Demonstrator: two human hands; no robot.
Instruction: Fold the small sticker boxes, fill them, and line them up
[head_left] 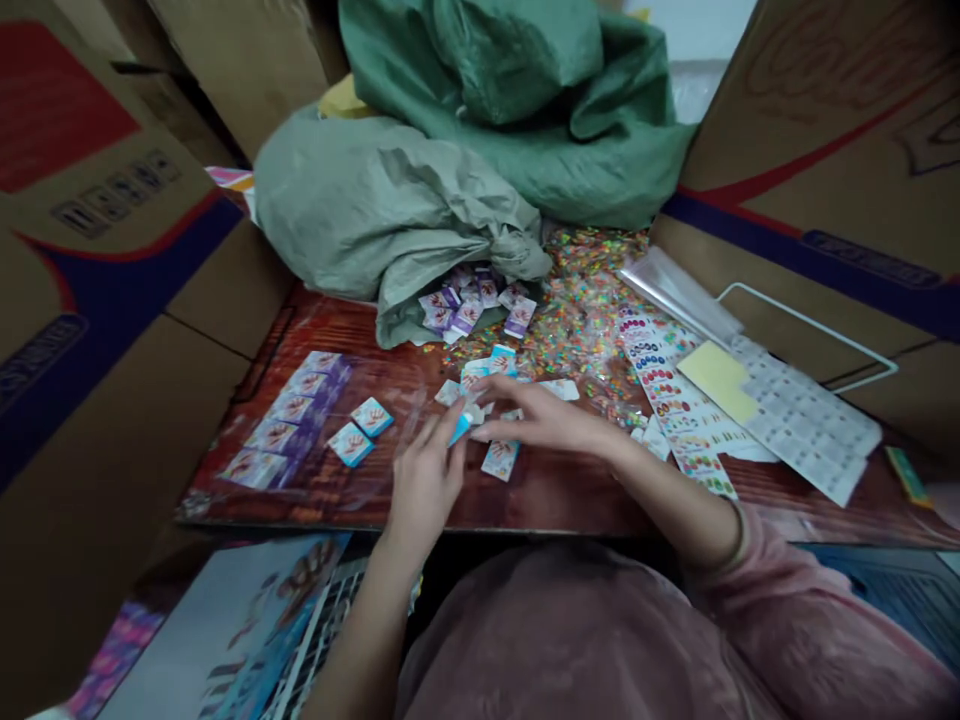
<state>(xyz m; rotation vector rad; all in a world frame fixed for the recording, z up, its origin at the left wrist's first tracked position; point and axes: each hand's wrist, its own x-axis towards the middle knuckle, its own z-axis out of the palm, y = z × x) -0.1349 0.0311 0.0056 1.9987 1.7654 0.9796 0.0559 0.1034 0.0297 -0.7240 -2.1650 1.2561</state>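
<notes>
My left hand [429, 470] is closed around a small blue-and-white cardboard box [460, 430], held just above the table. From the other side my right hand [544, 418] reaches in with curled fingers at the end of that box. Something small and whitish shows between its fingertips, too blurred to name. Beneath and behind the hands lie flat blue-and-white boxes [500, 459], some partly hidden by the fingers. Left of my left hand, two blue-edged boxes [351, 444] lie side by side. Farther left is a row of purple-and-white boxes [274, 437].
A grey-green sack [390, 200] spills purple boxes [466, 312] onto the red-brown table [577, 500]. Small colourful pieces [577, 300] are scattered behind my right hand. Sticker sheets [667, 400] and a pale card sheet [810, 420] lie right. Large cartons [825, 150] flank the table.
</notes>
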